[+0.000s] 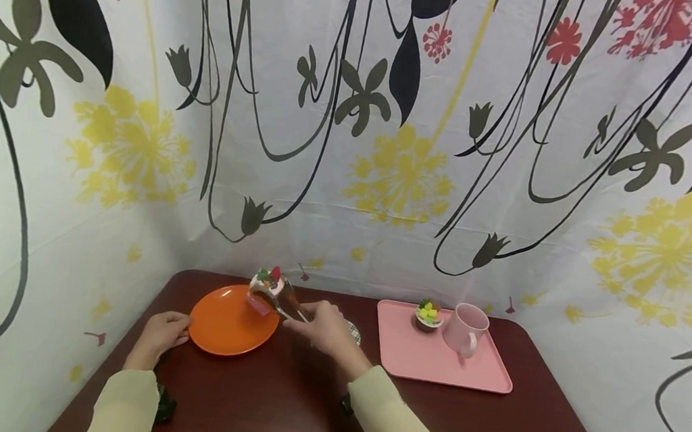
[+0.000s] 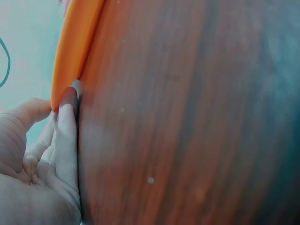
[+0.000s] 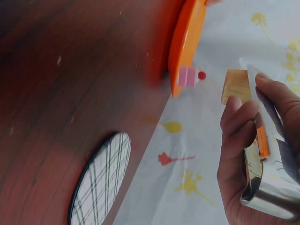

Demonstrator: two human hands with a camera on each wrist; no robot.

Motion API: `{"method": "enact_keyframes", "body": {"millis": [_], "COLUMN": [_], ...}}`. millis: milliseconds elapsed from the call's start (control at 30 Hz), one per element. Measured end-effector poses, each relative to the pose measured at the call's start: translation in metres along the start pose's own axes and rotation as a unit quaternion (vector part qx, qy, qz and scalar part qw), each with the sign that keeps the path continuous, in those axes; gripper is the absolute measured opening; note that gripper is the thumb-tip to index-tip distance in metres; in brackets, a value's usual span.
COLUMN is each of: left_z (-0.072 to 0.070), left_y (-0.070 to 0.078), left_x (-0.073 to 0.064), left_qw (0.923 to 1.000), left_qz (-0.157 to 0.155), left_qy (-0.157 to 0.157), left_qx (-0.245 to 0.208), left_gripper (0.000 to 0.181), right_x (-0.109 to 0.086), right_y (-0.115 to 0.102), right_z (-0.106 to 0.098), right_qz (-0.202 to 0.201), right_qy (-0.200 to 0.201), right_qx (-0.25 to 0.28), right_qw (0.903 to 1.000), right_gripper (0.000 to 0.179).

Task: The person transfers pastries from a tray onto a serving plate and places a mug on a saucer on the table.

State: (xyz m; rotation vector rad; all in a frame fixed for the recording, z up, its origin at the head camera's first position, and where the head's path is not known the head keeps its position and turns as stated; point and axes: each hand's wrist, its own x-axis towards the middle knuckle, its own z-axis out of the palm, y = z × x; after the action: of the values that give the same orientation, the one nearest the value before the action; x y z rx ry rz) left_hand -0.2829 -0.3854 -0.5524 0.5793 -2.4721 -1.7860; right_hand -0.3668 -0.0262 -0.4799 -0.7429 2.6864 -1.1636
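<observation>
Apparently, the work is sitting about midway. Above or on the right side of the plate (image 1: 227, 329), the right hand (image 1: 326, 324) is gripping the tongs (image 3: 274, 173), its thumb and bent fingers pressing round the metal arms. At their tips a whitish dessert (image 1: 269, 280) with red and green bits is showing — whether they are pinching it firmly, or it is already resting on the plate, I cannot tell. By the plate's rim in the right wrist view, a pink block (image 3: 187, 76) with a red dot is showing, possibly part of that dessert. Meanwhile, the left hand (image 1: 159, 337) is pinching the plate's left rim, presumably steadying it. So reaching the plate is looking done; a clean release is seeming to be what is left, the tongs not yet standing clear. Well apart, on the tray (image 1: 408, 360), a bowl (image 1: 428, 323) of yellow and green bits and a mug (image 1: 461, 328) are standing side by side — both untouched. Between tray and right hand, a checked disc (image 3: 101, 183) is lying.
</observation>
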Motion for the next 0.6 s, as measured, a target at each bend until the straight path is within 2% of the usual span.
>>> {"method": "enact_keyframes", "body": {"millis": [133,467,600], "left_z": [0.000,-0.001,-0.003], "left_y": [0.000,-0.003,-0.004], "left_x": [0.000,0.003,0.004], "left_qw": [1.0000,1.0000,0.9999], "left_qz": [-0.003,0.000,-0.009], "left_qy": [-0.003,-0.007,-0.006], "left_qx": [0.002,0.005,0.004], "left_gripper": [0.051,0.054,0.052], "right_x": [0.003,0.009,0.015], "right_y": [-0.006,-0.014,-0.017], "right_z": [0.010,0.025,0.031], "right_qz": [-0.015,-0.010,-0.009], "right_qy": [-0.012,-0.029,-0.036], "right_qx": [0.004,0.016,0.015], "right_qw": [0.9998,0.9994,0.9992], "right_gripper": [0.052,0.053,0.056]}}
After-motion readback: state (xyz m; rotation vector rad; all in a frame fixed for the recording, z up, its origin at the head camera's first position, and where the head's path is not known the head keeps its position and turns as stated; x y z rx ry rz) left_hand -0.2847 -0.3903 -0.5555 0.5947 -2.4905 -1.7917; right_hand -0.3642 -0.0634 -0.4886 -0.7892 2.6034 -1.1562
